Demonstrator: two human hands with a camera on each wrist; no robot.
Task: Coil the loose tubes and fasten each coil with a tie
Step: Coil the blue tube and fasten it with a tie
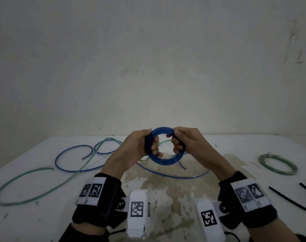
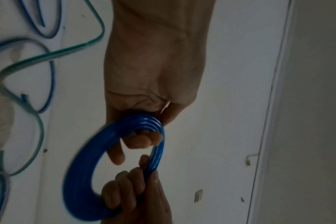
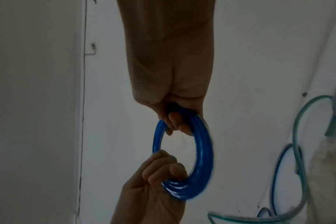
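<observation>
Your left hand and right hand clench the blue coil above the desk; springy, slick tube; hold opposite sides firmly.

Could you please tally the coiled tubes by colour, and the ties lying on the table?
blue coil of plastic tube, held up: 1
green coil of plastic tube, on the table: 1
thin black ties, in view at the right edge: 3
Total: 5
</observation>
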